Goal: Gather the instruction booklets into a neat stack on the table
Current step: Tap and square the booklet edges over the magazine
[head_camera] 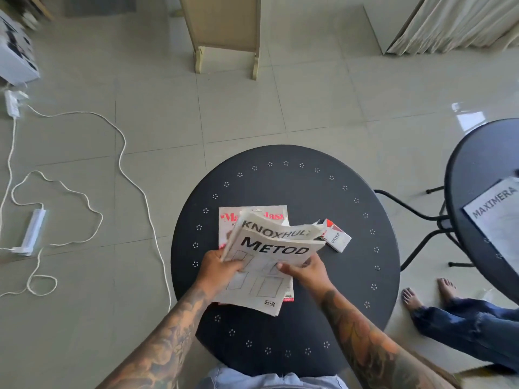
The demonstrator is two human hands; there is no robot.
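On the round black table (283,175) I hold a bundle of cream booklets. The top one reads METOD (269,265); a second one reading KNOXHULT (269,230) sticks out behind it. My left hand (219,266) grips the bundle's left edge. My right hand (304,269) holds its right side, thumb on the cover. Under the bundle a red-and-white magazine (254,216) lies flat on the table. A small white-and-red VESS box (337,235) lies just to the right, partly hidden by the pages.
A second black table (483,153) at the right carries a MAXIMERA booklet (497,209). Another person's bare feet and jeans (449,310) are beside it. A white cable and power strip (32,231) lie on the tiled floor at the left. A wooden stand (224,32) is beyond.
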